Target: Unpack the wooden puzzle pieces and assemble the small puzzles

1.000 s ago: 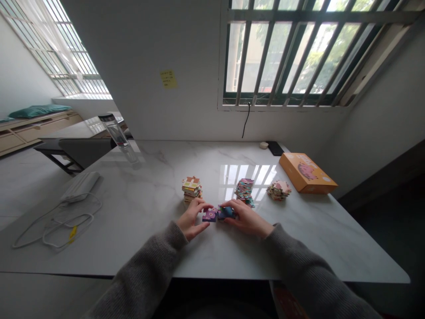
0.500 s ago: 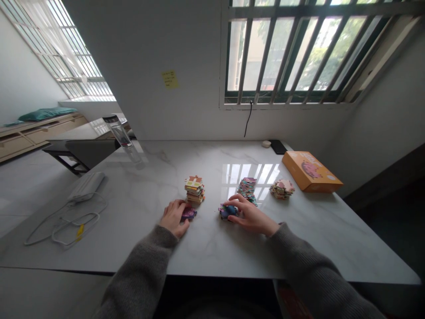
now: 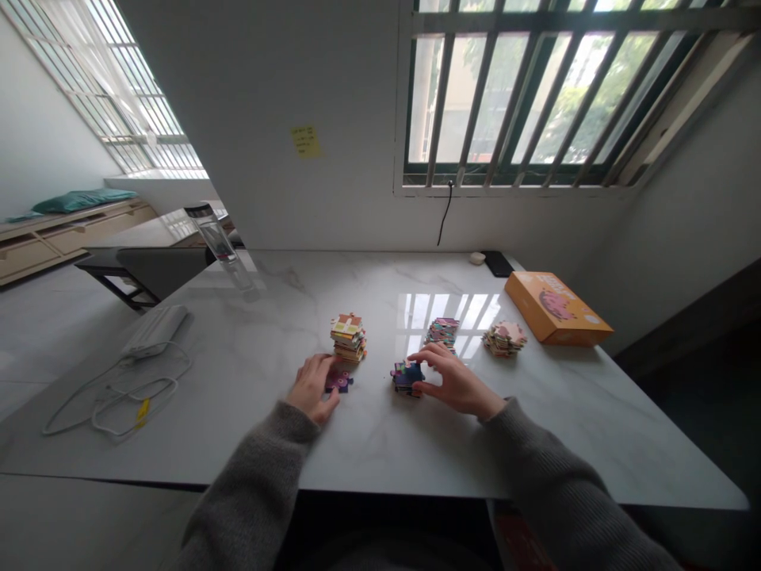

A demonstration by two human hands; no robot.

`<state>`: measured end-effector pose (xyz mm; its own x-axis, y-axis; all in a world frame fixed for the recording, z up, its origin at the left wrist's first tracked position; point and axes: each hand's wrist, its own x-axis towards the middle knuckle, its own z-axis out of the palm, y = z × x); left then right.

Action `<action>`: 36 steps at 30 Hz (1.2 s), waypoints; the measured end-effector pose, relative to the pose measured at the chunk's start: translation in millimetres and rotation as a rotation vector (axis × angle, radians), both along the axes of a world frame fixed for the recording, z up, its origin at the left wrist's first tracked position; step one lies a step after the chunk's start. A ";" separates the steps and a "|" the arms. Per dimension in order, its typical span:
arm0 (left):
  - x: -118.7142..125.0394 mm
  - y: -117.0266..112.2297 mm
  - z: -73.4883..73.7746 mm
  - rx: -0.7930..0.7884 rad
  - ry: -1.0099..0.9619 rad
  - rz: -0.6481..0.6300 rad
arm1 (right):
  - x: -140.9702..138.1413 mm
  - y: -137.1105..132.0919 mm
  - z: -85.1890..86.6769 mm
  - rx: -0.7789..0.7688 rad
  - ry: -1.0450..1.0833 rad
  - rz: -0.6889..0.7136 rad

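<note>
My left hand curls around a purple jigsaw piece low on the table, thumb at its near side and fingers over its far side. The palm side of that hand hides part of the piece. To the right, my right hand grips the right edge of a small stack of dark blue jigsaw pieces between thumb and fingers. Just beyond my left hand stands a taller stack of yellowish jigsaw pieces. Behind my right hand rises a multicoloured stack of jigsaw pieces, partly covered by the fingers.
Another stack of pinkish jigsaw pieces sits at right, beside an orange box. A black flat object and a small white object lie at the back. At left are a white device with cable and a clear bottle.
My right hand's fingers have shifted toward the right edge of the blue stack, showing more of its top. The left hand stays nearly in place, with the purple piece more exposed.
</note>
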<state>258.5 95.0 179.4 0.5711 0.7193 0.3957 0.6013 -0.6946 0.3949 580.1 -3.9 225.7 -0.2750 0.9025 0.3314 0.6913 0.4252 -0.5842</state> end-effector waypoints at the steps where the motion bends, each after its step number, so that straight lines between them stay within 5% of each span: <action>1: 3.1 -2.9 3.5 0.035 -0.069 -0.032 | -0.4 -0.4 1.0 0.004 0.016 -0.007; 7: 39.0 -34.1 24.8 0.123 -0.229 -0.196 | -15.1 -4.6 3.0 0.131 0.053 0.047; 15: 59.8 -47.2 23.9 0.082 -0.162 -0.322 | -35.5 -12.4 1.7 0.175 0.036 0.108; 21: 39.3 -36.3 21.3 0.131 -0.205 -0.281 | -28.2 -11.6 6.6 0.195 0.052 0.038; 29: -18.1 -9.2 3.3 0.006 -0.103 -0.035 | -17.7 -3.4 -3.6 0.157 -0.011 -0.038; 36: -18.3 -5.9 -3.1 -0.078 -0.010 -0.041 | -17.8 -3.2 -6.3 0.109 -0.065 -0.024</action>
<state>240.2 89.0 176.4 0.5969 0.7241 0.3454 0.5688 -0.6856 0.4543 562.4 -7.2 219.4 -0.2776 0.8689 0.4099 0.7373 0.4662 -0.4889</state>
